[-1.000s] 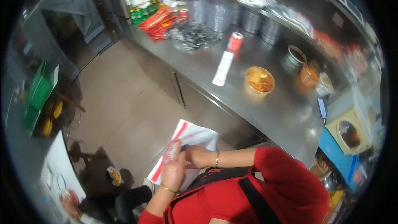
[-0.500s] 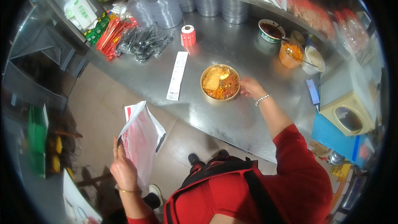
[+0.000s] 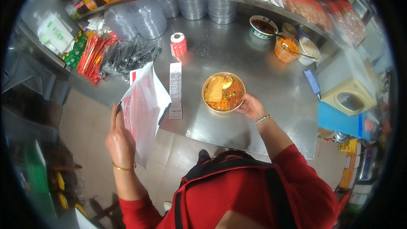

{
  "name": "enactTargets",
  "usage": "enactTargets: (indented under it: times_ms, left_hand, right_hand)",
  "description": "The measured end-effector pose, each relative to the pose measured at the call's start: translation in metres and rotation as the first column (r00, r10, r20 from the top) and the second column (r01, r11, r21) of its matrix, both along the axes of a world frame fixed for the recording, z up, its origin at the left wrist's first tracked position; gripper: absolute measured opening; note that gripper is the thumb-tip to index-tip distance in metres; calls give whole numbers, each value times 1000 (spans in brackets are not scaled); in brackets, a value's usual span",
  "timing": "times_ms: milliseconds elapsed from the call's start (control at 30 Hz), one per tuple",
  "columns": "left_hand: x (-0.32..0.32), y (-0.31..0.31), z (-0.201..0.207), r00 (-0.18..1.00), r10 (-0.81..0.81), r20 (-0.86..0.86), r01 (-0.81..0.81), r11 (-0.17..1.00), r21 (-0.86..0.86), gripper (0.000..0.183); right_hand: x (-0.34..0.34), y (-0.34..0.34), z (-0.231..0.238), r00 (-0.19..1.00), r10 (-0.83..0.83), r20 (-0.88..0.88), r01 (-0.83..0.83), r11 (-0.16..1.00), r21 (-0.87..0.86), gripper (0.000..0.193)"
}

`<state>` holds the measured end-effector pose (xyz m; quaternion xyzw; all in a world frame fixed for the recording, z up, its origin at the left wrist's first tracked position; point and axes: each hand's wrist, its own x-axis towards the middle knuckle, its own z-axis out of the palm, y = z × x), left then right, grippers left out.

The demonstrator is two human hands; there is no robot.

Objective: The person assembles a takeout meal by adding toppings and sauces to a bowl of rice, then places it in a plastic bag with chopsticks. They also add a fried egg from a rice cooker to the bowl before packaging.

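A round brown bowl of food [image 3: 219,111] sits on the metal counter, showing orange shreds, a flat tan slab and a piece of egg. My right hand [image 3: 253,108] closes on the bowl's lower right edge; some of its fingertips are hidden there. My left hand [image 3: 121,144] holds a white and red plastic bag [image 3: 146,110] by its left edge. The bag's mouth gapes, and it hangs at the counter's near left edge. Between bag and bowl lies a long printed paper slip [image 3: 175,93].
A red and white label roll [image 3: 178,45] stands behind the slip. Black plastic packets [image 3: 127,57] and red packets [image 3: 92,59] lie at far left. Stacked clear lids or tubs [image 3: 193,8] line the back. A sauce bowl [image 3: 263,27], an orange-filled tub [image 3: 285,51] and a phone [image 3: 312,83] are at right.
My left hand has raised the bag from below the counter's edge up to its level, closer to the slip. My right hand has closed in on the bowl's edge. The view has shifted.
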<state>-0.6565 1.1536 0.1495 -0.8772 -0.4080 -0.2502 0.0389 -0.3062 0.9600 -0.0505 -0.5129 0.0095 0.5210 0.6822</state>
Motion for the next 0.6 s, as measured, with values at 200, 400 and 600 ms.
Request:
enactTargets:
  times_ms: [200, 400, 600]
  left_hand:
    - [40, 24, -4, 998, -53, -24, 54, 998, 43, 40]
    - [99, 26, -9, 988, -80, -129, 88, 994, 61, 40]
    - [164, 4, -16, 944, -172, -283, 210, 972, 109, 42]
  right_hand:
    - [-2, -9, 3, 995, 6, -95, 4, 995, 103, 33]
    - [3, -45, 22, 987, 102, -127, -73, 974, 216, 42]
    - [-7, -69, 83, 951, 121, -285, 4, 916, 402, 45]
